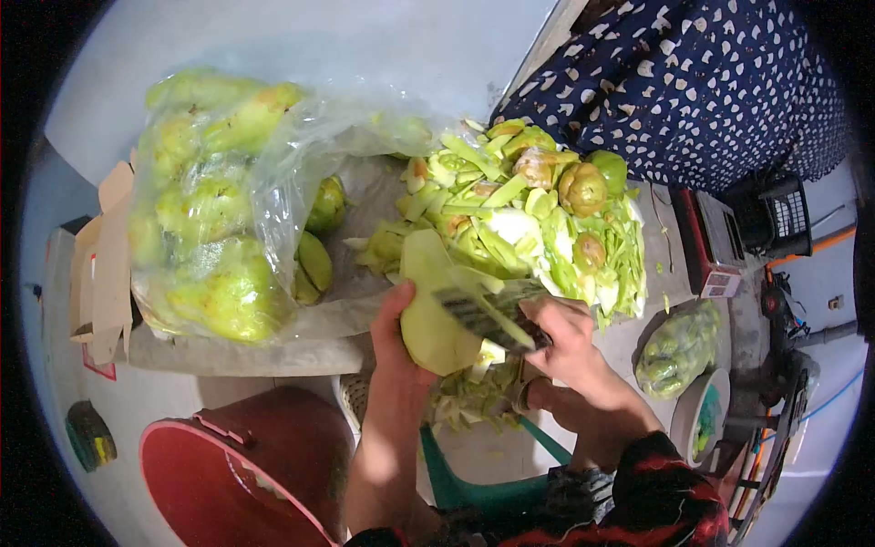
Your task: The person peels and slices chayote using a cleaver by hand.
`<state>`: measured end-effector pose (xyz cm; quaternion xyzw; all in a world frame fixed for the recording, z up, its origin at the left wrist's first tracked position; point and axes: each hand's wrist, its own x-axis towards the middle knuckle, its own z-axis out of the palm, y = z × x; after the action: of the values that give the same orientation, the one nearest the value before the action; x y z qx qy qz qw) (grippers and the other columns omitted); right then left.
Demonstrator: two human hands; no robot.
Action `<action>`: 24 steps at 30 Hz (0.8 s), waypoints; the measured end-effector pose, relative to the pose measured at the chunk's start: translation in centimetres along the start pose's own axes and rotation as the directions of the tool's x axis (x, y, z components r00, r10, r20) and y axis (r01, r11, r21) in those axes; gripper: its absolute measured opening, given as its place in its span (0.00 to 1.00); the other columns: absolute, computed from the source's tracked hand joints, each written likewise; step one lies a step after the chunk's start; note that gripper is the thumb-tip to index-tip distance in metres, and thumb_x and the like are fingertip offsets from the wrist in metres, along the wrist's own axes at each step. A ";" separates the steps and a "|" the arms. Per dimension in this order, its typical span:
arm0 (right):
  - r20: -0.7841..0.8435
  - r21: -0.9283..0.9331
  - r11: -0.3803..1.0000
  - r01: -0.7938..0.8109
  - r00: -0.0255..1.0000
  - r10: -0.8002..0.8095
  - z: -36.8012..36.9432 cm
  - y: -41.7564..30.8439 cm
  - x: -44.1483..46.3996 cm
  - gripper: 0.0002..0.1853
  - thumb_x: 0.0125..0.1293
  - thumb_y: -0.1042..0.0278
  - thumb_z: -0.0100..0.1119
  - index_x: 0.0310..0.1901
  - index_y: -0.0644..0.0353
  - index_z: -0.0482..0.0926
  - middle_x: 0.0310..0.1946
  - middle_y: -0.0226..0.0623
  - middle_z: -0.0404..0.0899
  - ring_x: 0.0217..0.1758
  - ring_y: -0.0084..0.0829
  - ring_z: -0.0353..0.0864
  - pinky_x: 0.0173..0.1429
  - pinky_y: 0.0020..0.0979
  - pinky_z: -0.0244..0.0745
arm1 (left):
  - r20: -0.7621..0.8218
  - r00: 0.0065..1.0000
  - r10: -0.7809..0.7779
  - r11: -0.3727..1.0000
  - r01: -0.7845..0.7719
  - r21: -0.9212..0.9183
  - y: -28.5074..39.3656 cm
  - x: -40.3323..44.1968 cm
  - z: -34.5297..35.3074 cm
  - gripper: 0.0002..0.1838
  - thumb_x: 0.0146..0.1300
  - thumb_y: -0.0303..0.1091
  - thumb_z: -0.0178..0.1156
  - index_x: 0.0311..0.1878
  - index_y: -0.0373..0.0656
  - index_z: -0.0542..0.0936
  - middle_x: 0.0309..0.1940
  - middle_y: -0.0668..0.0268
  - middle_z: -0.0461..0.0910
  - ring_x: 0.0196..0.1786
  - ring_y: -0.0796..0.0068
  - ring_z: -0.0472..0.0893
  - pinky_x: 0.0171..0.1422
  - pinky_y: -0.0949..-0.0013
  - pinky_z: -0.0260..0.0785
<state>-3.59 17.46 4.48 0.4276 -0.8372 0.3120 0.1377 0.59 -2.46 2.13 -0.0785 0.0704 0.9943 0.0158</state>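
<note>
Nearest me, a green stool (pixel 492 492) sits low in my view, with a red bucket (pixel 296 433) to its left, its mouth tipped towards me. Just beyond, my left hand (pixel 392 342) is closed on a pale green vegetable (pixel 433 324), thumb at its near side and fingers mostly hidden behind; I judge that this steadies it while leaving its right side open to the blade. My right hand (pixel 570 342) is shut tight around what looks like a knife (pixel 497 319), its blade blurred across that side, the handle mostly covered by my fingers. I can't tell how deep the edge sits.

Right behind the hands lies a heap of green trimmings (pixel 510 228) with whole brownish vegetables (pixel 583 187) on top, probably there because it is an easy reach. To the left, a clear plastic bag (pixel 205 210) lies full of more green vegetables, its loose end towards the heap, beside an open cardboard box (pixel 114 264). Farther off, dark patterned cloth (pixel 684 82) hangs past the heap.
</note>
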 end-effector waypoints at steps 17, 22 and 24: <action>0.020 -0.144 0.980 -0.134 0.990 0.138 0.2 -0.1 0.6 0.14 0.47 0.74 0.62 0.35 0.60 0.70 0.21 0.44 0.73 0.24 0.49 0.76 0.28 0.43 0.71 | 0.007 0.997 -0.073 0.991 0.072 0.112 -0.7 -0.3 -0.5 0.30 0.58 0.44 0.58 0.62 0.40 0.68 0.49 0.54 0.78 0.50 0.60 0.80 0.53 0.58 0.76; 0.083 -0.114 0.861 -0.495 0.859 0.505 -0.2 0.7 1.6 0.10 0.54 0.74 0.61 0.36 0.61 0.70 0.20 0.49 0.75 0.24 0.53 0.78 0.28 0.45 0.72 | -0.058 0.994 -0.091 0.983 0.099 0.154 -0.4 -0.2 -0.6 0.32 0.63 0.56 0.50 0.63 0.43 0.69 0.44 0.57 0.79 0.44 0.61 0.81 0.51 0.52 0.76; 0.064 -0.091 0.856 -0.508 0.855 0.514 -0.2 0.3 0.7 0.11 0.51 0.75 0.61 0.36 0.61 0.71 0.21 0.47 0.76 0.24 0.51 0.78 0.28 0.43 0.72 | -0.119 0.992 -0.038 0.995 0.048 0.084 -0.2 0.1 0.1 0.31 0.65 0.55 0.48 0.64 0.43 0.68 0.46 0.58 0.79 0.45 0.62 0.80 0.52 0.52 0.76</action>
<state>-4.29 17.30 4.85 0.1977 -0.9363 0.2888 0.0289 0.48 -2.21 2.22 -0.1375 0.1125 0.9834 0.0363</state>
